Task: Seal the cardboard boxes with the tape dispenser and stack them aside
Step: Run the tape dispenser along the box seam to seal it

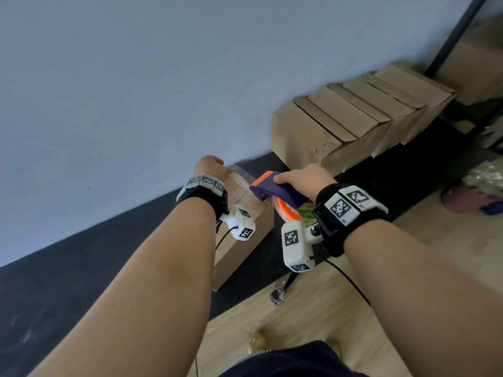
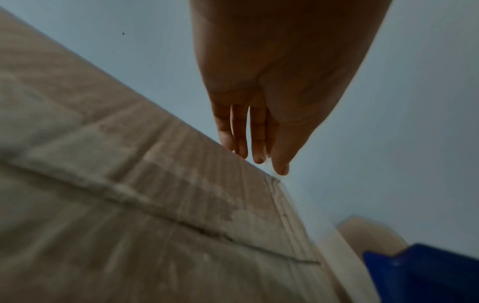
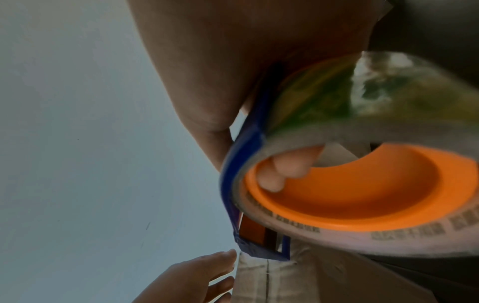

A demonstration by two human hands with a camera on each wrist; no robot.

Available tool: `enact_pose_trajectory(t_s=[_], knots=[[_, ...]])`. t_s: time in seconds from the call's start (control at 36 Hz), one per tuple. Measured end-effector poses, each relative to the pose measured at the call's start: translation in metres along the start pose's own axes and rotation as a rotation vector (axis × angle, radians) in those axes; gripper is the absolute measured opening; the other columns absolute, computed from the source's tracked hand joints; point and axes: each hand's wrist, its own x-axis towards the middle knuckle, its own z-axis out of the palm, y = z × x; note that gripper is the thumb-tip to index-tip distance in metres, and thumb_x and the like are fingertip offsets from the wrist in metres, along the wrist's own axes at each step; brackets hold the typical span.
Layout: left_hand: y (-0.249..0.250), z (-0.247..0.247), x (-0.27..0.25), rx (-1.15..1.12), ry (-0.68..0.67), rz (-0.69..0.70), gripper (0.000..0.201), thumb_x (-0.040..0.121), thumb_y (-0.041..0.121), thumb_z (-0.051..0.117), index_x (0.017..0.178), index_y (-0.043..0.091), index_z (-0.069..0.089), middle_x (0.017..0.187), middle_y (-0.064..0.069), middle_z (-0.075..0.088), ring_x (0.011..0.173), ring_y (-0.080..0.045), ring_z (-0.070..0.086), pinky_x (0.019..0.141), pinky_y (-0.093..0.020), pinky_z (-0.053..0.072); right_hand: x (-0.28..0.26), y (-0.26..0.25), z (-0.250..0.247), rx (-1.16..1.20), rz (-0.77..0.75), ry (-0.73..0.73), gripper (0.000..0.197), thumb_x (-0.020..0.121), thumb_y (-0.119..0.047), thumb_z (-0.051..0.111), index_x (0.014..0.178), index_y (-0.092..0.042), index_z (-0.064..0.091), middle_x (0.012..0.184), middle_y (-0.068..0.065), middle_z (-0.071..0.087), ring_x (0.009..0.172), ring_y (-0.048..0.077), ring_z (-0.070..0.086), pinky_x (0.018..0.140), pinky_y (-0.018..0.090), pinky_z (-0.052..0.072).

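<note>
A cardboard box (image 1: 246,235) stands on the dark floor strip against the blue wall, clear tape shining across its top (image 2: 160,196). My left hand (image 1: 211,167) lies over the box's far edge with its fingers (image 2: 258,133) straight, pointing down along the edge. My right hand (image 1: 300,176) grips the blue and orange tape dispenser (image 1: 268,187) by its handle, fingers curled through the orange hub (image 3: 357,196). The dispenser's blade end (image 3: 261,246) sits at the box's top near the left hand (image 3: 191,276).
A row of several cardboard boxes (image 1: 362,115) lines the wall at the right. A black metal pole (image 1: 451,36) rises behind them. Crumpled plastic and a reddish object (image 1: 473,191) lie at the far right on the wooden floor (image 1: 313,317).
</note>
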Motion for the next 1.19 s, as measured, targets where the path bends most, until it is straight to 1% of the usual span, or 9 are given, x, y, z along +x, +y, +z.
enact_pose_trajectory(t_s=[0.11,0.25,0.36,0.42,0.47,0.67,0.97,1.11,1.19], knots=[[-0.006,0.007,0.006,-0.010,-0.029,-0.006,0.011,0.082,0.019,0.070,0.090,0.017,0.062,0.095,-0.005,0.059,0.088,-0.023,0.055,0.075,-0.028,0.042,-0.001,-0.003,0.000,0.009,0.013,0.017,0.035,0.081,-0.037,0.074,0.078,-0.009,0.054,0.074,0.002,0.056,0.070,0.016,0.057,0.066,0.027,0.044],[-0.008,0.010,0.005,-0.026,-0.070,-0.038,0.031,0.085,0.015,0.060,0.058,0.015,0.044,0.059,-0.001,0.044,0.061,-0.023,0.044,0.054,-0.024,0.036,-0.001,-0.003,0.006,-0.015,0.036,0.019,0.037,0.080,-0.037,0.074,0.088,-0.008,0.052,0.079,0.003,0.055,0.072,0.017,0.056,0.068,0.028,0.043],[-0.009,0.015,0.003,0.010,-0.125,-0.076,0.024,0.095,0.023,0.048,0.092,0.004,0.061,0.101,-0.018,0.064,0.083,-0.031,0.059,0.071,-0.033,0.043,-0.001,-0.004,0.009,-0.008,0.040,0.034,0.039,0.080,-0.037,0.074,0.095,-0.007,0.054,0.074,0.000,0.053,0.066,0.012,0.052,0.054,0.026,0.038],[-0.009,0.018,0.001,-0.024,-0.122,-0.077,0.034,0.100,0.020,0.041,0.125,0.001,0.053,0.127,-0.022,0.056,0.114,-0.036,0.054,0.092,-0.037,0.042,-0.001,-0.004,0.009,-0.020,0.033,0.034,0.039,0.080,-0.038,0.074,0.095,-0.007,0.055,0.076,0.001,0.055,0.066,0.013,0.053,0.053,0.025,0.037],[-0.008,0.022,-0.002,0.023,-0.123,-0.111,0.046,0.101,0.028,0.040,0.136,-0.001,0.041,0.134,-0.024,0.050,0.123,-0.038,0.048,0.093,-0.037,0.038,-0.001,-0.003,0.008,-0.021,0.038,0.035,0.039,0.080,-0.038,0.074,0.095,-0.007,0.056,0.077,0.002,0.055,0.067,0.014,0.053,0.056,0.027,0.038],[-0.012,0.024,-0.009,0.173,0.144,0.195,0.032,0.088,0.024,0.060,0.115,0.008,0.057,0.123,-0.011,0.052,0.116,-0.029,0.047,0.092,-0.036,0.040,-0.003,0.003,0.006,-0.008,0.056,0.026,0.041,0.080,-0.039,0.074,0.095,-0.006,0.055,0.075,0.001,0.054,0.067,0.014,0.054,0.055,0.027,0.039],[-0.011,0.028,-0.020,0.250,-0.057,0.215,0.023,0.096,0.023,0.046,0.100,0.008,0.062,0.101,-0.013,0.065,0.101,-0.032,0.059,0.074,-0.031,0.038,-0.014,0.006,0.004,0.008,0.035,0.009,0.034,0.082,-0.037,0.071,0.072,-0.011,0.053,0.072,0.002,0.057,0.068,0.019,0.056,0.061,0.028,0.042],[-0.015,0.032,-0.031,0.327,-0.032,0.189,0.038,0.096,0.027,0.045,0.129,0.009,0.045,0.126,-0.015,0.055,0.115,-0.034,0.053,0.090,-0.040,0.043,-0.017,0.006,0.005,0.009,0.032,0.013,0.033,0.081,-0.036,0.071,0.068,-0.011,0.052,0.070,0.003,0.057,0.072,0.022,0.057,0.071,0.031,0.045],[-0.018,0.036,-0.043,0.391,0.042,0.319,0.023,0.085,0.022,0.043,0.101,0.021,0.060,0.116,-0.004,0.059,0.107,-0.027,0.056,0.086,-0.038,0.047,-0.018,0.007,0.004,0.038,0.033,-0.006,0.031,0.079,-0.035,0.071,0.071,-0.011,0.055,0.072,0.005,0.060,0.073,0.024,0.059,0.072,0.032,0.047]])
